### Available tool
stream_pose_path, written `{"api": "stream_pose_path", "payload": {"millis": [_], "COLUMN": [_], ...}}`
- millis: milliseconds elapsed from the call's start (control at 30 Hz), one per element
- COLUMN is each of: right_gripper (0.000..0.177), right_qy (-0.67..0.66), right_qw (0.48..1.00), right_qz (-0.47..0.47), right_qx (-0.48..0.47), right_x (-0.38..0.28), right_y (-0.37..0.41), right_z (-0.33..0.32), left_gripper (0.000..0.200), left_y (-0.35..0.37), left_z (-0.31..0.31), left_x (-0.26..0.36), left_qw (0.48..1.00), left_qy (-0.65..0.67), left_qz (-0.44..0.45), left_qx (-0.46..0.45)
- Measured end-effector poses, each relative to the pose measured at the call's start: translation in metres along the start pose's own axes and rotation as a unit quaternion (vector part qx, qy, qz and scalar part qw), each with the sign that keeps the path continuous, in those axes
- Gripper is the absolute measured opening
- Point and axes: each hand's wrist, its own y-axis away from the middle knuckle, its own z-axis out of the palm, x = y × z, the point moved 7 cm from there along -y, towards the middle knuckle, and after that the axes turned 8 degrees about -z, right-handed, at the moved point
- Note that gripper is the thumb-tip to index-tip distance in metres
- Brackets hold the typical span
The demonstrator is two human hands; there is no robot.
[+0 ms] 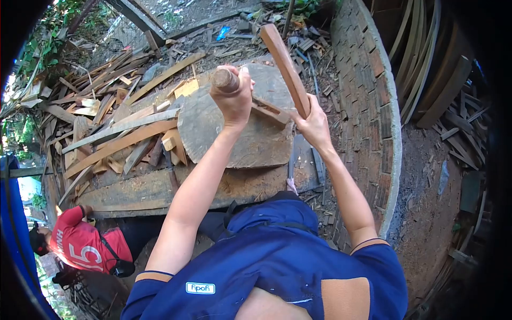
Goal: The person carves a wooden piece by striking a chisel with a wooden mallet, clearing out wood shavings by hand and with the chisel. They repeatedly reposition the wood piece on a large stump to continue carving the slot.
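My left hand (234, 101) is wrapped round the thick, worn round handle of what looks like a chisel (224, 80); its blade is hidden below my fist. In my right hand (314, 124) is a squared wooden club (284, 64), gripped near its lower end and slanting up to the left. Between and beyond the hands, a short wood piece (271, 112) with a slot cut in it lies on a broad round wooden block (240, 140). Whether the chisel touches the wood piece cannot be seen.
Wood offcuts (114, 130) are piled to the left of the block. A curved brick wall (365, 106) runs along the right, with curved boards (418, 64) behind it. At the lower left, another person in a red shirt (88, 240) is beside a long timber (128, 193).
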Motion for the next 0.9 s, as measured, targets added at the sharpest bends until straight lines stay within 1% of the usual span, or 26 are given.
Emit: {"api": "stream_pose_path", "payload": {"millis": [67, 133, 167, 267, 333, 367, 400, 467, 533, 567, 633, 667, 733, 767, 833, 867, 900], "right_gripper": [0.063, 0.065, 0.061, 0.059, 0.057, 0.057, 0.057, 0.056, 0.056, 0.055, 0.055, 0.055, 0.054, 0.055, 0.056, 0.056, 0.056], "right_qy": [-0.015, 0.003, 0.055, 0.064, 0.068, 0.070, 0.071, 0.069, 0.069, 0.070, 0.074, 0.075, 0.078, 0.082, 0.084, 0.078, 0.073], "right_qw": [1.000, 0.991, 0.995, 0.993, 0.993, 0.993, 0.993, 0.993, 0.993, 0.992, 0.992, 0.993, 0.993, 0.993, 0.994, 0.993, 0.993], "right_qz": [0.019, 0.116, 0.070, 0.091, 0.096, 0.097, 0.097, 0.094, 0.097, 0.098, 0.097, 0.087, 0.083, 0.081, 0.074, 0.082, 0.089], "right_qx": [0.012, -0.071, -0.036, -0.025, -0.016, -0.011, -0.006, -0.012, -0.017, -0.022, -0.023, -0.016, -0.009, -0.009, -0.012, -0.014, -0.015], "right_x": [0.008, 0.018, 0.012, 0.009, 0.013, 0.013, 0.013, 0.011, 0.012, 0.013, 0.013, 0.013, 0.014, 0.014, 0.011, 0.012, 0.012], "right_y": [0.003, 0.009, 0.013, 0.011, 0.013, 0.014, 0.014, 0.013, 0.013, 0.013, 0.011, 0.011, 0.015, 0.014, 0.014, 0.014, 0.014], "right_z": [0.011, 0.033, 0.034, 0.033, 0.036, 0.036, 0.035, 0.034, 0.033, 0.034, 0.035, 0.036, 0.035, 0.035, 0.035, 0.035, 0.034], "left_gripper": [0.018, 0.016, 0.016, 0.018, 0.013, 0.012, 0.012, 0.014, 0.018, 0.018, 0.020, 0.020, 0.021, 0.021, 0.021, 0.021, 0.020], "left_y": [0.002, 0.003, 0.002, -0.004, -0.018, -0.022, -0.025, -0.014, 0.007, 0.016, 0.040, 0.035, 0.028, 0.016, -0.014, -0.023, -0.032], "left_z": [0.001, 0.002, 0.004, -0.005, -0.041, -0.062, -0.088, -0.133, -0.170, -0.178, -0.177, -0.178, -0.170, -0.162, -0.145, -0.135, -0.125], "left_x": [0.002, 0.007, 0.008, 0.005, -0.004, -0.012, -0.027, -0.061, -0.109, -0.120, -0.136, -0.139, -0.118, -0.100, -0.063, -0.047, -0.036], "left_qw": [1.000, 1.000, 1.000, 0.999, 0.982, 0.964, 0.938, 0.867, 0.786, 0.785, 0.701, 0.702, 0.708, 0.760, 0.847, 0.875, 0.903], "left_qy": [-0.002, 0.013, 0.012, 0.011, 0.041, 0.059, 0.117, 0.182, 0.263, 0.263, 0.298, 0.300, 0.314, 0.294, 0.230, 0.209, 0.214], "left_qz": [-0.005, 0.000, -0.003, -0.026, -0.049, -0.089, -0.132, -0.217, -0.284, -0.287, -0.346, -0.348, -0.303, -0.276, -0.218, -0.197, -0.164], "left_qx": [0.002, 0.019, 0.017, 0.043, 0.180, 0.244, 0.298, 0.409, 0.483, 0.481, 0.548, 0.545, 0.555, 0.509, 0.428, 0.390, 0.334]}}
